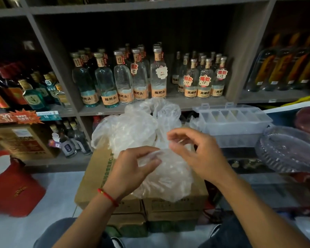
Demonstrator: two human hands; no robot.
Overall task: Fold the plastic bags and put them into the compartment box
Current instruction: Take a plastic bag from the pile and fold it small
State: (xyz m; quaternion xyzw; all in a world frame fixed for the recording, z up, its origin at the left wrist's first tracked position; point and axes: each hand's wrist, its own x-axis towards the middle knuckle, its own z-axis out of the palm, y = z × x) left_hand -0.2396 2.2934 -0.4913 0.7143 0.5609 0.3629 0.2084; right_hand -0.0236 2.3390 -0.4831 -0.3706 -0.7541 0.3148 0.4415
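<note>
We are early in the job, as far as we can judge. Our left hand (132,165) pinches the top edge of a clear plastic bag (166,178) lying on the cardboard cartons (95,176) at six o'clock. Our right hand (195,153) hovers at the bag's upper right with fingers curled; the thumb and forefinger seem to nip a bit of the film, though blur keeps us from being sure. This bag looks crumpled, not yet folded flat.

At twelve o'clock from our hands sits a loose heap of further bags (132,126), unfolded. The compartment box (233,120) stands at two o'clock, lid up. We see nothing plainly in its slots, but the clear walls make that hard to tell. So folding and stowing both seem to remain.

On the shelf at twelve o'clock, the tall clear bottles (123,81) carry orange labels reading 粮把头. The shorter bottles (206,79) at one o'clock read 高粱白, with red-and-white tags marked 爆款 and 15. A shelf tag (47,116) at ten o'clock shows 18, beside a red burst sign with 30.
</note>
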